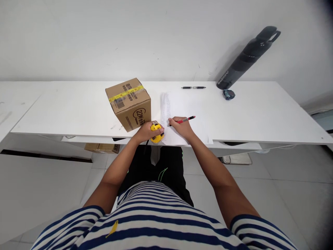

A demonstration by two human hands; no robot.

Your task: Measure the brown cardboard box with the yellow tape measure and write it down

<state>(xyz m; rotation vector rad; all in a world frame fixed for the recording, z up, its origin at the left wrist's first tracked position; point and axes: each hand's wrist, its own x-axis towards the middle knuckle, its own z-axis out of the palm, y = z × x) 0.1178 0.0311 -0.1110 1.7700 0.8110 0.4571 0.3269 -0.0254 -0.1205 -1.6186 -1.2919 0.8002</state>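
My left hand is closed around a yellow tape measure near the table's front edge, at the left margin of the paper. In my right hand is a red pen, its tip down on or just over the white paper. Rows of small writing run along the paper's left side. Just beyond my left hand stands a brown cardboard box, sealed with yellow tape and printed with dark lettering.
A black pen lies behind the paper on the white table. A dark water bottle stands at the back right against the wall, with a small dark blue object in front of it. Cartons sit below the table.
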